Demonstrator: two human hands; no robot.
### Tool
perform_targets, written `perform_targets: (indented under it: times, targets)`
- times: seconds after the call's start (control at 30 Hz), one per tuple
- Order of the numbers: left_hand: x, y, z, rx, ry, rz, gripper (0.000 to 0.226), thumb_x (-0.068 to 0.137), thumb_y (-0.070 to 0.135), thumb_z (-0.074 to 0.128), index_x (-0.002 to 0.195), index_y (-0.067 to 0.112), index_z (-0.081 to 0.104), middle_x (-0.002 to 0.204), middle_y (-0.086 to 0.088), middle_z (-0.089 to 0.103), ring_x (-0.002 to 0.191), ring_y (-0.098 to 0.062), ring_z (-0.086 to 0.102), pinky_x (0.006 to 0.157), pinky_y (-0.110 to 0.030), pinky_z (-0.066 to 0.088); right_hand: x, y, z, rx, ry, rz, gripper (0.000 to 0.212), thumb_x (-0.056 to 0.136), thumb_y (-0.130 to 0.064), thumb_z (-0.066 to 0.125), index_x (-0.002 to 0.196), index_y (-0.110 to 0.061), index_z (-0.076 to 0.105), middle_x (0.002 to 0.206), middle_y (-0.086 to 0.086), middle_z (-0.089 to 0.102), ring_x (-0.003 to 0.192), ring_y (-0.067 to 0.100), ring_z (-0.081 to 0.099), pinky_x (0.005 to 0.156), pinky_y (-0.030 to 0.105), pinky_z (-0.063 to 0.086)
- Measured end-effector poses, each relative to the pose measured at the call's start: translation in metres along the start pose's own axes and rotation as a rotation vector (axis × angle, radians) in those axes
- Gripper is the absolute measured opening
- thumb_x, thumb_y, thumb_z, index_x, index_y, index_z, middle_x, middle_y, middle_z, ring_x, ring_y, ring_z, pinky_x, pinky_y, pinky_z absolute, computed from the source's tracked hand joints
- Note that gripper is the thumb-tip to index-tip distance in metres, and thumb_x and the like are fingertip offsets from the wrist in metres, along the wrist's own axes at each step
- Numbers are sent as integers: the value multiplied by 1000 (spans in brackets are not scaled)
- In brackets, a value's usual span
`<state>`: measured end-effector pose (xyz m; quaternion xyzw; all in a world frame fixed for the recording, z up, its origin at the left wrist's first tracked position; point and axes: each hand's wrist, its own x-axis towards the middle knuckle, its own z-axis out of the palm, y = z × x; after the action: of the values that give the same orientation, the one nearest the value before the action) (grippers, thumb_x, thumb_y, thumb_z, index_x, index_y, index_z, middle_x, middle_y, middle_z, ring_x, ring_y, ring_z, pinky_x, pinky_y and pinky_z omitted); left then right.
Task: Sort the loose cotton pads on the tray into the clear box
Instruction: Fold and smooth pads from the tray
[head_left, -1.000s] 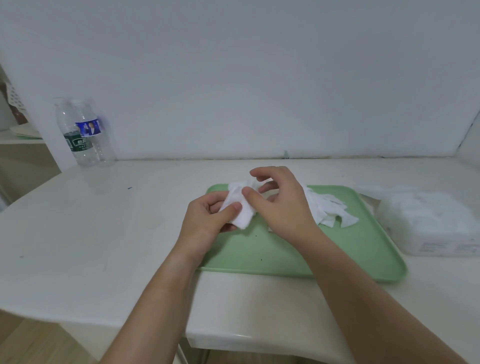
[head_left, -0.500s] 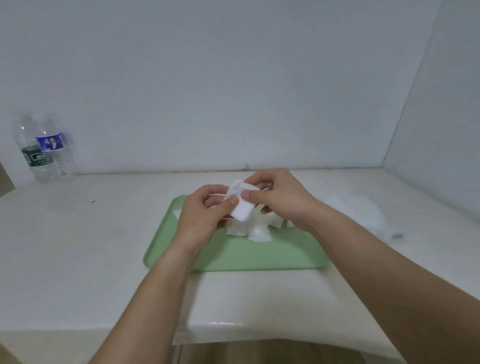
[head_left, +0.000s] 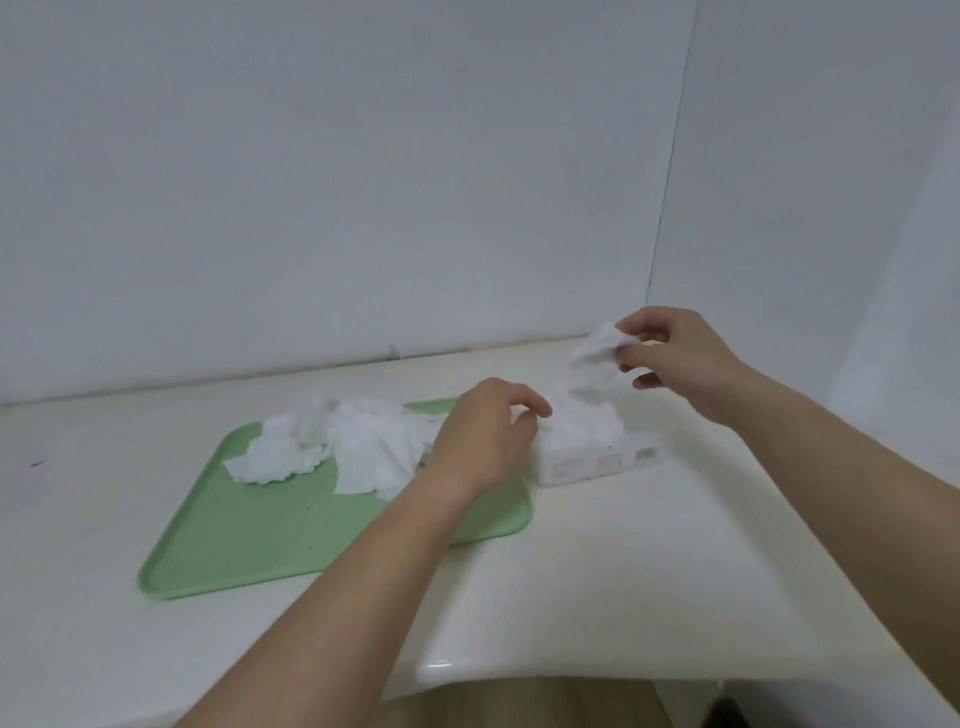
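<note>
A green tray (head_left: 249, 535) lies on the white counter with a heap of loose white cotton pads (head_left: 343, 447) on its far half. Just right of the tray stands the clear box (head_left: 597, 457), holding white pads. My right hand (head_left: 675, 358) pinches a stack of cotton pads (head_left: 597, 348) in the air above the box. My left hand (head_left: 483, 441) hovers over the tray's right end beside the box, fingers loosely curled, nothing in it.
The white counter (head_left: 649, 571) runs to a rounded front edge near me. White walls close the back and the right side, meeting in a corner behind the box.
Both hands held the pads over the tray before. My right hand has carried them right, above the box, and my left hand has let go. The view turned right, so the bottles left it.
</note>
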<state>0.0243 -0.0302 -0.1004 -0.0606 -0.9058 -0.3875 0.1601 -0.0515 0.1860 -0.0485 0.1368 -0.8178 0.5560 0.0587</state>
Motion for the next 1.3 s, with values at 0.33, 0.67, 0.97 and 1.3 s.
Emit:
perform_targets:
  times: [0.33, 0.67, 0.97, 1.3]
  targets:
    - [81, 23, 50, 257, -265, -86, 71, 82, 43, 77, 144, 32, 45, 139, 0, 54, 130, -24, 46, 101, -36, 43, 5, 41, -35, 77, 9, 64, 12, 88, 0, 66, 97, -7, 67, 87, 6, 69, 74, 16, 66, 69, 31, 57]
    - [124, 26, 74, 550, -530, -157, 77, 60, 56, 82, 122, 21, 54, 109, 4, 67, 98, -21, 63, 88, -42, 55, 17, 52, -31, -33, -68, 8, 17, 82, 2, 67, 90, -13, 70, 87, -3, 67, 71, 8, 63, 69, 27, 55]
    - [124, 23, 78, 656, -367, -60, 46, 62, 44, 86, 94, 21, 62, 89, 3, 65, 78, -18, 63, 56, -27, 40, 19, 59, -32, -18, -153, 34, 15, 86, 1, 58, 93, -9, 68, 81, 3, 69, 74, 15, 64, 74, 32, 55]
    - [127, 18, 75, 647, -335, -57, 52, 56, 42, 91, 101, 23, 73, 95, 3, 73, 87, -21, 68, 70, -29, 55, 18, 59, -16, -543, -261, -152, 27, 80, -9, 59, 82, -35, 64, 87, -15, 63, 69, 2, 57, 59, 11, 38]
